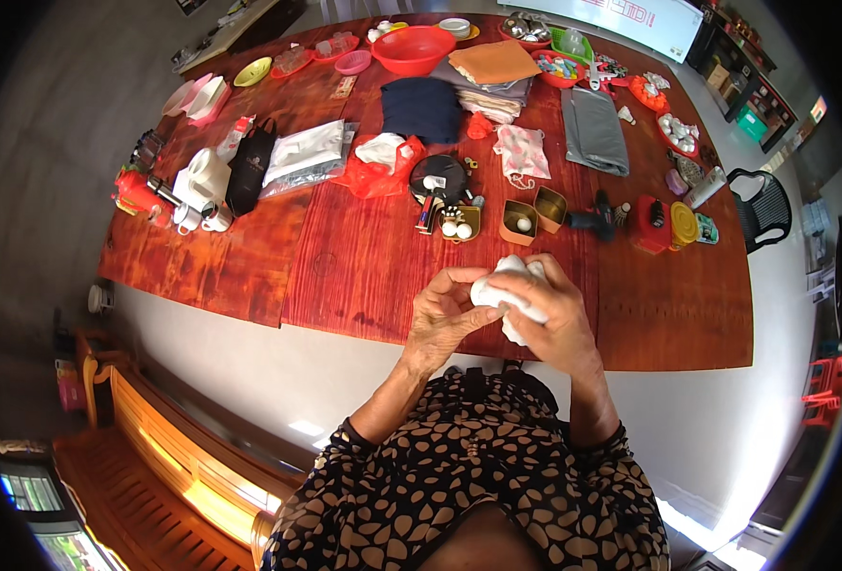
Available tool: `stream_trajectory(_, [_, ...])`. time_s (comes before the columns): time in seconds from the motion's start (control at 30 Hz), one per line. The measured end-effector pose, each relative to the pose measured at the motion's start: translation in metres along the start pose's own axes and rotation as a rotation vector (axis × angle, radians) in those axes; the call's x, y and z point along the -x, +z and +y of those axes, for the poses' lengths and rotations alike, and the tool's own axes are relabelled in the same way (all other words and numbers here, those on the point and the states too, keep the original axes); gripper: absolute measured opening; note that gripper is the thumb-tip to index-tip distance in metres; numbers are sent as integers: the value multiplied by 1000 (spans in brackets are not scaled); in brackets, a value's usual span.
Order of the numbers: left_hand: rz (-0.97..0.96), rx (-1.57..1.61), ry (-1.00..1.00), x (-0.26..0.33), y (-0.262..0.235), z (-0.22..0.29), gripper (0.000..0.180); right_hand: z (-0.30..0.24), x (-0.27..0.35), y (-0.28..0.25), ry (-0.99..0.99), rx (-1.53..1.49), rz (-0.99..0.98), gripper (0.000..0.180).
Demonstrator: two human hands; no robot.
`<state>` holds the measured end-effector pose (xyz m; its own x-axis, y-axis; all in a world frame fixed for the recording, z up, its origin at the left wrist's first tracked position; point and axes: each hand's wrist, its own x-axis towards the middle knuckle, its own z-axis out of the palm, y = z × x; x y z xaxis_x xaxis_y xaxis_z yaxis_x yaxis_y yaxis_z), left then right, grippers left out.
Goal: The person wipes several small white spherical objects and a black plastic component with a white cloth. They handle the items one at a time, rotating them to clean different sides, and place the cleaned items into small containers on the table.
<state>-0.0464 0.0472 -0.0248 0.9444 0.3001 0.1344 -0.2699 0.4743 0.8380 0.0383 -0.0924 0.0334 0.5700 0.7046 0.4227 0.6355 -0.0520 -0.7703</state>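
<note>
Over the near edge of the table, a crumpled white bundle [513, 290] that looks like cloth or soft paper is held between both hands. My left hand [440, 319] pinches its left side with thumb and fingertips. My right hand [562, 314] wraps round it from the right, and part of it sticks out below the fingers. Whether something is inside the bundle is hidden. Just beyond the hands stand two small open boxes; the nearer box [511, 234] contains a white ball [523, 225], while the other box [551, 211] shows a gold-coloured inside.
A small tray [474, 225] of white balls and a black paddle [437, 181] lie left of the boxes. Farther off are folded cloths [497, 63], a red basin [413, 49] and a grey folded sheet [594, 133]. A red container [649, 225] stands at right, mugs [216, 219] at left.
</note>
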Motion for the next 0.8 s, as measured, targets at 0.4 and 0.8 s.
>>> stream_trajectory(0.4, [-52,-89,-3,1,5,4,43,6,-3,-9,-25,-47,22,27])
stream_trajectory(0.8, [48,327,-115,-4,-1,0,37,8,-5,17,-91,34,221,40])
